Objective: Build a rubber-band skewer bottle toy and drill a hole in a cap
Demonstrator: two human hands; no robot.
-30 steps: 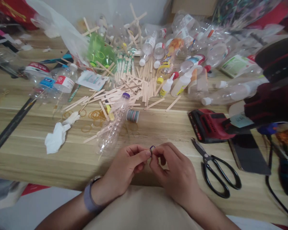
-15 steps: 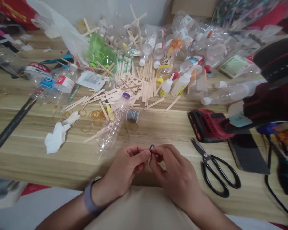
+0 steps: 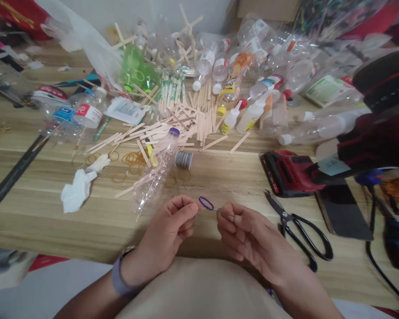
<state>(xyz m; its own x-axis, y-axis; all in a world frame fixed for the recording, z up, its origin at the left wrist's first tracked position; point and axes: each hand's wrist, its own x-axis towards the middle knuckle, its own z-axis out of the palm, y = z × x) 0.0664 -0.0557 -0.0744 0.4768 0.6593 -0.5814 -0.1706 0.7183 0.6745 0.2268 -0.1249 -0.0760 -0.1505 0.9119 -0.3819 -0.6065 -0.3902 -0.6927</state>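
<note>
Between my two hands a small purple plastic ring (image 3: 209,208) hangs at fingertip height above the table. My left hand (image 3: 166,232) is closed in a pinch, thumb on forefinger, right beside the ring's left end. What those fingertips hold is too small to make out. A thin wire (image 3: 216,210) runs from the ring's right end into my right hand (image 3: 252,239), which pinches it between thumb and forefinger, the other fingers curled. Up and left of my hands lies a clear ribbed bottle (image 3: 159,170) with a purple cap. Near its cap end is a spool of multicoloured wire or thread (image 3: 184,160).
Black-handled scissors (image 3: 287,217), a dark phone (image 3: 344,210) and a red-black power tool (image 3: 291,173) lie at right. Wooden sticks (image 3: 202,119), glue bottles (image 3: 231,120) and several plastic bottles fill the back. White tissue (image 3: 78,190) and rubber bands (image 3: 134,158) lie at left.
My hands have moved apart, the right one turning and shifting rightward. The purple ring, mostly hidden by fingers before, now shows whole between them, with a strand of wire visible.
</note>
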